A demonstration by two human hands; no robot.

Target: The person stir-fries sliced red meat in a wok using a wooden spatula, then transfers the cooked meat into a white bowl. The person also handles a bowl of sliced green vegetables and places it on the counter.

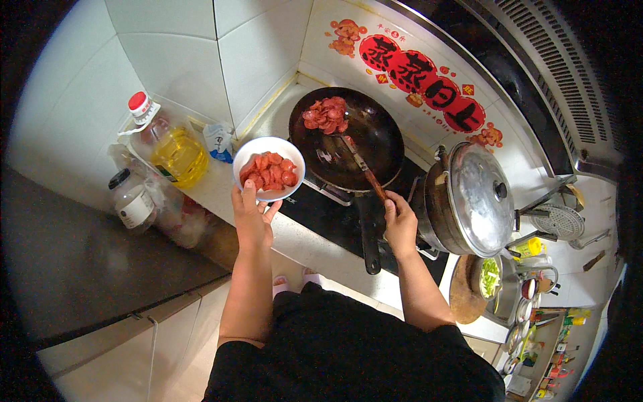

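My left hand holds a white bowl at the wok's left side, thumb on the rim and fingers beneath. Reddish sausage slices lie inside the bowl. My right hand grips the wooden handle of a cooking spatula, which slants over a dark wok. A heap of similar slices sits at the spatula's far end and hides its head. Whether the heap touches the wok's surface, I cannot tell. The wok stands on a black gas stove, its handle pointing towards me.
A lidded metal pot stands right of the wok. At the left are an oil jug and a dark-capped jar. Farther right, a bowl of chopped green vegetables rests by a round chopping board and sink.
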